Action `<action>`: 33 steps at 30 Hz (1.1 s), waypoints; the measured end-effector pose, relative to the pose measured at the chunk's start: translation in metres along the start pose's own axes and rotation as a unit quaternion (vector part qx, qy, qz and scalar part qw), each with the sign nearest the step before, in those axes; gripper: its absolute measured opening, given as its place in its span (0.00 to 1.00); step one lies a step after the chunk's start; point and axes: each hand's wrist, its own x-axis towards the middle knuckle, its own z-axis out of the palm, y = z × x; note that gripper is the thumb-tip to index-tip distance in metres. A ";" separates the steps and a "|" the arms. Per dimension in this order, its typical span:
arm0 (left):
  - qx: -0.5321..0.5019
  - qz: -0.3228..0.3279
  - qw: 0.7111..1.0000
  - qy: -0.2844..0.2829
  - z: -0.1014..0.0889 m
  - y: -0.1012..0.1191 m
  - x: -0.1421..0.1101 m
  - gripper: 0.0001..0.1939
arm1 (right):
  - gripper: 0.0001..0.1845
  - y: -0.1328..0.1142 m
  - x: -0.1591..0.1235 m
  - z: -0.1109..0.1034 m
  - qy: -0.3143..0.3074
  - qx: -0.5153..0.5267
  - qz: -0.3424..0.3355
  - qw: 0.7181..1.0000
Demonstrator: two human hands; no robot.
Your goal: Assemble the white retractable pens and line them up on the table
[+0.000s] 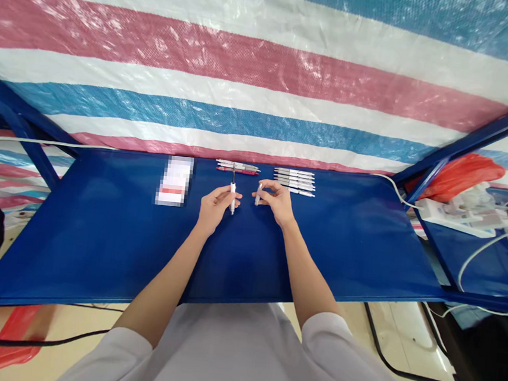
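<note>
My left hand [216, 206] is closed around a white pen barrel [233, 199], held upright with a dark refill [233, 175] sticking out of its top. A short gap to the right, my right hand [279, 200] pinches a small whitish, partly clear pen piece [258, 194], likewise upright. The two pen parts are apart from each other. Behind my left hand lie a few pens, among them a red pen [242, 171] beside white ones. Several white pens [294, 177] lie in a stacked row just behind my right hand.
Beneath my hands is a blue table [140, 251]. A blurred white item [175, 180] lies at its left. Striped plastic sheeting [249, 52] hangs behind. At right are blue frame bars [470, 136], an orange-red bag [459, 177] and white cables [496, 238]. A red stool [10, 335] stands lower left.
</note>
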 end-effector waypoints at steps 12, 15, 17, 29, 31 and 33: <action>0.025 -0.001 1.000 -0.015 -0.007 -0.009 0.000 0.23 | 0.20 0.015 -0.004 0.017 0.069 0.053 -0.009 0.996; 0.035 0.004 0.999 -0.023 -0.006 -0.006 -0.003 0.22 | 0.19 0.012 -0.005 0.019 0.067 0.052 -0.009 0.996; 0.043 0.010 0.999 -0.027 -0.005 -0.004 -0.006 0.21 | 0.17 0.008 -0.005 0.022 0.078 0.056 -0.009 0.995; 0.084 0.038 0.995 -0.043 -0.009 -0.008 -0.007 0.17 | 0.16 -0.029 0.004 0.037 0.113 0.081 -0.071 0.988; 0.107 0.047 0.992 -0.050 -0.010 -0.004 -0.007 0.16 | 0.16 -0.033 0.004 0.040 0.138 0.093 -0.086 0.982; 0.138 0.061 0.987 -0.056 -0.012 0.002 -0.006 0.15 | 0.17 -0.036 0.005 0.042 0.154 0.099 -0.100 0.978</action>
